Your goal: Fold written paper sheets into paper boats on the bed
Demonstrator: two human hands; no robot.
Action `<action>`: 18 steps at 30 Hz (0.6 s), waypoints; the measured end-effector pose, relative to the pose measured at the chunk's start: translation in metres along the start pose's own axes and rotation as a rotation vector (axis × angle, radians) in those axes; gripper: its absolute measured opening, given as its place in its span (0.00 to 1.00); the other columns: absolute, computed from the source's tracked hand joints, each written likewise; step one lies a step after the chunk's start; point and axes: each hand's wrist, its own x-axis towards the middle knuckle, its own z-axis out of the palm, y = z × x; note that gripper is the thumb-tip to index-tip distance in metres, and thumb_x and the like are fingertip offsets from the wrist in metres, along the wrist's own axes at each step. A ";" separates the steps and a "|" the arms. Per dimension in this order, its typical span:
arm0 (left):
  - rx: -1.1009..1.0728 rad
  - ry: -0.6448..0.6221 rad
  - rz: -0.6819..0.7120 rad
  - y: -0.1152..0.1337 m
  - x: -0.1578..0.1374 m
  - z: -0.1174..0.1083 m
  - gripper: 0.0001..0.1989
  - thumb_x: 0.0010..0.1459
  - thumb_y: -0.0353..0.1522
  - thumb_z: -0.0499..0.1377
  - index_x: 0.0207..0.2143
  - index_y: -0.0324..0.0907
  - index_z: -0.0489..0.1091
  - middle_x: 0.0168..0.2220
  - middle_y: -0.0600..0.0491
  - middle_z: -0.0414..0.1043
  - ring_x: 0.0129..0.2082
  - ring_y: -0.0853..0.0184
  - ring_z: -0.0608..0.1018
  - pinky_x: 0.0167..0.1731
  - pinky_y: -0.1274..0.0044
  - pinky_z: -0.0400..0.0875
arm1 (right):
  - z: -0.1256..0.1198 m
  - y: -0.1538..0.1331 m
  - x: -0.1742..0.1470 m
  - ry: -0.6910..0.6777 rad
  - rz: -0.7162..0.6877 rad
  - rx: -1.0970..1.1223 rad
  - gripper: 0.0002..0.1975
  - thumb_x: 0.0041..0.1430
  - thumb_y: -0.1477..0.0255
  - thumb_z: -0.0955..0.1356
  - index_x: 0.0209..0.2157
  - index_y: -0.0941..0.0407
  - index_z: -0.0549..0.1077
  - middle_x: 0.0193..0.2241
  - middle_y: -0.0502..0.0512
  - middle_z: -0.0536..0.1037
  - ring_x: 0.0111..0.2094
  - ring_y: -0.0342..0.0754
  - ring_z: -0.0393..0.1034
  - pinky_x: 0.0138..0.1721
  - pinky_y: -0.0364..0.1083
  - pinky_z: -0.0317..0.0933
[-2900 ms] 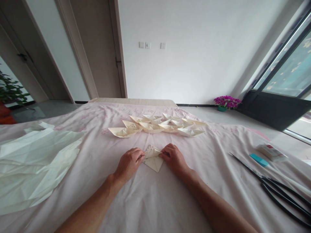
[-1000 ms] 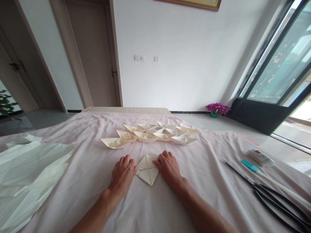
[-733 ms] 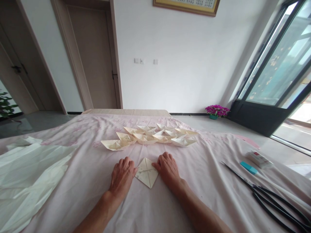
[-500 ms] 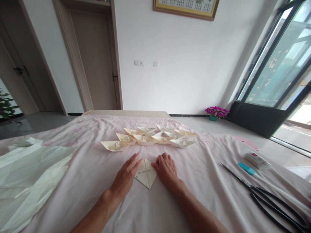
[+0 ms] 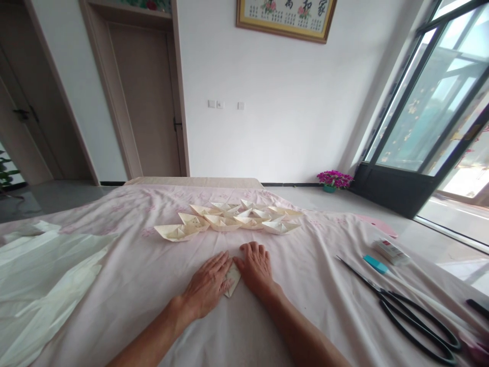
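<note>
A small cream folded paper (image 5: 234, 281) lies on the cloth between my hands, its left part covered. My left hand (image 5: 207, 283) rests flat over it, fingers stretched out and close together. On the other side, my right hand (image 5: 255, 268) is curled, with the thumb at the paper's upper right edge and the fingertips bent down toward the cloth. Beyond both hands stand several folded paper boats (image 5: 223, 222) in close rows, cream and whitish, some with printed marks.
A pink cloth (image 5: 137, 285) covers the table. Crumpled whitish sheeting (image 5: 49, 285) spreads at the left. To the right lie long black-handled scissors (image 5: 382, 293), a blue-headed tool (image 5: 375, 264) and a small white box (image 5: 390, 251). Behind is a wall with a framed picture (image 5: 284, 20).
My left hand has moved right and now lies over the paper, which showed as an open diamond before. The right hand stays beside it. The view has shifted slightly.
</note>
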 end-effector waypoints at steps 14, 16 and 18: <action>0.071 -0.072 -0.196 -0.005 0.032 0.017 0.29 0.64 0.44 0.43 0.63 0.40 0.56 0.65 0.44 0.49 0.65 0.55 0.53 0.61 0.59 0.49 | 0.002 0.003 0.002 -0.094 0.010 -0.023 0.18 0.64 0.64 0.59 0.54 0.51 0.64 0.56 0.58 0.64 0.58 0.56 0.50 0.55 0.53 0.46; 0.067 -0.073 -0.215 -0.007 0.033 0.022 0.29 0.64 0.45 0.42 0.63 0.40 0.54 0.66 0.44 0.47 0.65 0.54 0.52 0.61 0.58 0.48 | 0.002 0.004 0.000 -0.126 0.012 -0.028 0.19 0.65 0.65 0.58 0.56 0.51 0.62 0.58 0.57 0.62 0.60 0.56 0.47 0.57 0.54 0.44; 0.058 -0.081 -0.216 -0.007 0.032 0.024 0.30 0.64 0.45 0.42 0.64 0.40 0.52 0.66 0.44 0.45 0.66 0.53 0.50 0.61 0.57 0.46 | 0.002 0.007 -0.002 -0.150 0.010 -0.032 0.20 0.65 0.65 0.57 0.57 0.51 0.61 0.60 0.57 0.61 0.62 0.57 0.45 0.58 0.55 0.42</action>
